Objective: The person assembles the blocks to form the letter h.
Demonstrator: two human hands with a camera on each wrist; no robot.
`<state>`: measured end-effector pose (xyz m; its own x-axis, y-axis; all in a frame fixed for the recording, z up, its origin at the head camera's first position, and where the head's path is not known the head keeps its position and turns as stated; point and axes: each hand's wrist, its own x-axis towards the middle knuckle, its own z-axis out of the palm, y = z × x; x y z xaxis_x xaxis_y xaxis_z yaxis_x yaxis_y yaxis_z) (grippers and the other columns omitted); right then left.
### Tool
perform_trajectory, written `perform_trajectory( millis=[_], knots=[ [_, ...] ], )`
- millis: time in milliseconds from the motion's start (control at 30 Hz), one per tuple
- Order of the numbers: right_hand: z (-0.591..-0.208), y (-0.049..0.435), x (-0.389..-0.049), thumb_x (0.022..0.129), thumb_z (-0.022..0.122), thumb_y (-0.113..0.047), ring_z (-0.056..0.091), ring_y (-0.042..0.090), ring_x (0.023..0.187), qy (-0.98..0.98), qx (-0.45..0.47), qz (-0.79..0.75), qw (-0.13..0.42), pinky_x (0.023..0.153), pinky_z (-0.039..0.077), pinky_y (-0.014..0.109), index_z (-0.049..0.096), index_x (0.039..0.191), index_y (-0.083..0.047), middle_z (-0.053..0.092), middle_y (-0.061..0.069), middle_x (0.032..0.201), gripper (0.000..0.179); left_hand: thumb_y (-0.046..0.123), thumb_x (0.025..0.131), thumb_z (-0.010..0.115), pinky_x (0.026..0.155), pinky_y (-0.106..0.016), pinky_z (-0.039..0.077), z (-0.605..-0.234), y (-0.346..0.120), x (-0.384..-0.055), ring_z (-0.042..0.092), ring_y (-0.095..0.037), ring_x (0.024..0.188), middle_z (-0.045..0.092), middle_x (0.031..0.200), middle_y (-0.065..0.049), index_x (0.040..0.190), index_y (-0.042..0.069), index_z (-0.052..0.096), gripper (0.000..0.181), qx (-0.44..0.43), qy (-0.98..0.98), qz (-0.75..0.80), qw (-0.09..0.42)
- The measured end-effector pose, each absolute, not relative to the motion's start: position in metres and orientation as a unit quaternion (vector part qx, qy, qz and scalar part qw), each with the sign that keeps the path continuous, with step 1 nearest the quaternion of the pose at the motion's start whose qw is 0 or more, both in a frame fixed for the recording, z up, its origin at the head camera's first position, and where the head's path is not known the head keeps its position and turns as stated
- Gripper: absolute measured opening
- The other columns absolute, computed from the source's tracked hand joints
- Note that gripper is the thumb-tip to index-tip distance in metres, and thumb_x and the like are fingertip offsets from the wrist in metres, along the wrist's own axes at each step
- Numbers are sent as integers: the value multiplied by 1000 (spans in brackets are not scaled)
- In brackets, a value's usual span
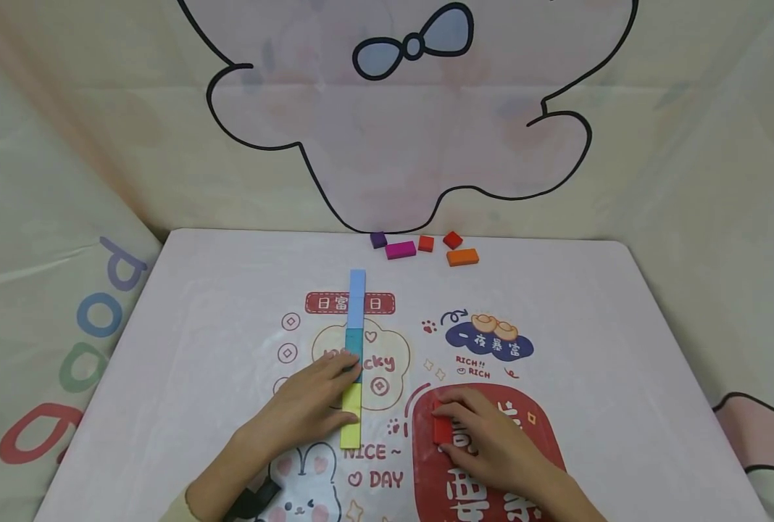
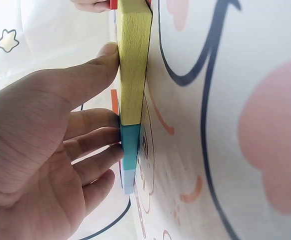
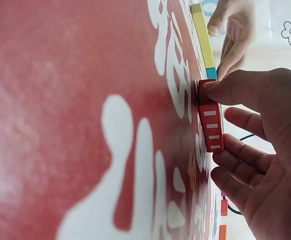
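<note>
A straight row of blocks runs away from me: a yellow block [image 1: 351,438] nearest, then a teal block [image 1: 354,339], then light blue blocks [image 1: 357,293] at the far end. My left hand [image 1: 305,402] rests along it, thumb tip on the yellow block and extended fingers on the teal block, as the left wrist view shows. To the right of the row, my right hand [image 1: 491,442] pinches a red block [image 3: 213,125] between thumb and fingers, low over the red printed patch. White marks line one side of this block in the right wrist view.
At the table's back edge lie a purple block [image 1: 378,240], a magenta block [image 1: 401,250], two small red-orange blocks [image 1: 453,240] and an orange block [image 1: 462,257]. The white table cover [image 1: 622,362] carries printed drawings and lettering. A fabric backdrop [image 1: 387,145] hangs behind.
</note>
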<state>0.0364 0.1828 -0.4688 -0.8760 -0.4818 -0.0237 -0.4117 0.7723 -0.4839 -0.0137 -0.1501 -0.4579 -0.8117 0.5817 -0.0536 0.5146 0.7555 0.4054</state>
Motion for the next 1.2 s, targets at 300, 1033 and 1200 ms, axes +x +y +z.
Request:
perform_trajectory(
  millis=[300,1033,1200],
  knots=[
    [-471,185,38,81,93,-30,60,10,120,937,-228,-251,83,81,67,26,67,133,-32,61,-10,136,58,47,90,83,130,-48,39,-459,-151,-13,46,-32,155,52,162,-9,153,7,56,79,291,933,192,87],
    [-469,186,41,76,95,-31,58,7,122,939,-215,-257,82,83,67,25,67,135,-34,60,-12,138,65,46,90,83,130,-50,38,-460,-150,-13,45,-32,156,52,163,-8,153,7,56,79,286,932,200,94],
    [-470,188,41,77,95,-30,58,9,121,937,-224,-256,76,81,68,27,66,136,-34,59,-11,139,65,46,90,83,129,-51,39,-459,-149,-13,45,-34,156,52,163,-8,153,8,56,79,282,933,202,97]
  ],
)
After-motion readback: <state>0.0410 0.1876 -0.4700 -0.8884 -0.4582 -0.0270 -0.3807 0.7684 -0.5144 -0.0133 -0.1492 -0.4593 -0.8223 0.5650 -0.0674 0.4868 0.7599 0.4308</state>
